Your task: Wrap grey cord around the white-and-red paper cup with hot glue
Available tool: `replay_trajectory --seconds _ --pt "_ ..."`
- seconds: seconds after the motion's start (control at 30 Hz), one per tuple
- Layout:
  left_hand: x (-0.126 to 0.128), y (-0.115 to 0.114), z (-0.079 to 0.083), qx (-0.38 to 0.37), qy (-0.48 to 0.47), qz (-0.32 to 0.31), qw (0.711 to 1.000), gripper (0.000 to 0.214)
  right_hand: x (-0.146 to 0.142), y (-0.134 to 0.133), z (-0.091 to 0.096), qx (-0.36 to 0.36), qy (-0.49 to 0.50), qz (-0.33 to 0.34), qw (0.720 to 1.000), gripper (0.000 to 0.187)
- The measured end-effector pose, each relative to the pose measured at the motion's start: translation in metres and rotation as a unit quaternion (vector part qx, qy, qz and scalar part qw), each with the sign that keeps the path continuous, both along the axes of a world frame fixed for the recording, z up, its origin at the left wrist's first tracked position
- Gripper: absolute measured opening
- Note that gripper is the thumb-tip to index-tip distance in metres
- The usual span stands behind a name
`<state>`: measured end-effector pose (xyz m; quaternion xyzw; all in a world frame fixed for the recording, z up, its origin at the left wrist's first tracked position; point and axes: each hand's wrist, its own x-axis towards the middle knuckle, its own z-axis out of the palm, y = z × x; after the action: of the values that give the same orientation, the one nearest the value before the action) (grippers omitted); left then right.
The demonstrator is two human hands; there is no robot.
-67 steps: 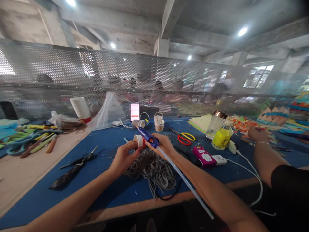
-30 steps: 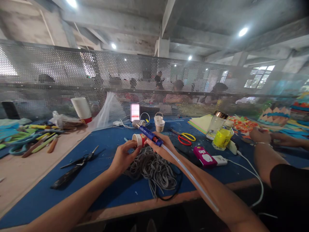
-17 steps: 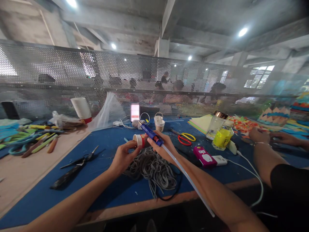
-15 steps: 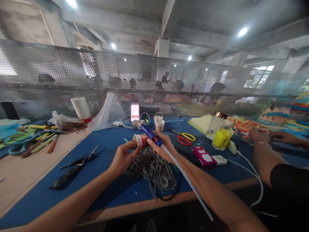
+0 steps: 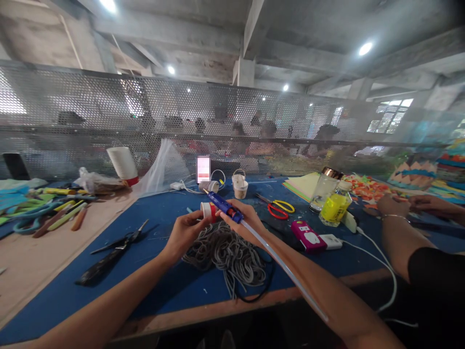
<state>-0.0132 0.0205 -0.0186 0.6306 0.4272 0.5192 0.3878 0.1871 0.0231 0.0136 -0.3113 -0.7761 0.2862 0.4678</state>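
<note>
In my left hand (image 5: pixel 184 232) is a small white paper cup (image 5: pixel 206 210) with red on its side, gripped between thumb and fingers. My right hand (image 5: pixel 247 220) is wrapped round a blue hot glue gun (image 5: pixel 222 203), whose nozzle points up and left above the cup. A long translucent glue stick (image 5: pixel 283 266) trails from the gun's back end along my right forearm. Beneath both hands lies a tangled heap of grey cord (image 5: pixel 236 257). Beyond them stands a small cord-wrapped basket (image 5: pixel 240 186) with a handle.
Black-handled scissors (image 5: pixel 116 249) lie on the left; red-and-yellow scissors (image 5: pixel 276 206) lie right of centre. A magenta power bank (image 5: pixel 307 236), a yellow bottle (image 5: pixel 333 206) and a glass jar (image 5: pixel 322 191) stand to the right. A co-worker's arm (image 5: pixel 394 232) reaches in there. Stacked paper cups (image 5: pixel 122 164) stand back left.
The glue gun has shifted slightly left and its nozzle now sits farther left, past the cup. The cup has turned, showing less of its opening.
</note>
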Motion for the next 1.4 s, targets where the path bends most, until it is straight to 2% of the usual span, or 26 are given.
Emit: replay_trajectory --seconds 0.3,0.57,0.8,1.1,1.4 --pt "-0.002 0.002 0.002 0.015 -0.035 0.041 0.998 0.034 -0.001 -0.002 0.0 -0.062 0.037 -0.009 0.997 0.034" --pt "-0.013 0.006 0.0 0.102 0.058 0.101 0.988 0.032 -0.001 -0.006 0.002 -0.121 0.022 0.014 0.992 0.038" --pt "-0.016 0.008 0.001 0.148 0.085 0.126 0.977 0.03 0.0 -0.003 -0.004 -0.125 0.003 0.035 0.991 0.039" --pt "-0.021 0.013 0.001 0.15 0.081 0.149 0.974 0.032 -0.001 0.0 -0.009 -0.128 -0.03 0.032 0.991 0.04" --pt "-0.021 0.015 0.0 0.144 0.057 0.145 0.977 0.034 0.0 0.0 -0.009 -0.118 -0.059 0.022 0.991 0.039"
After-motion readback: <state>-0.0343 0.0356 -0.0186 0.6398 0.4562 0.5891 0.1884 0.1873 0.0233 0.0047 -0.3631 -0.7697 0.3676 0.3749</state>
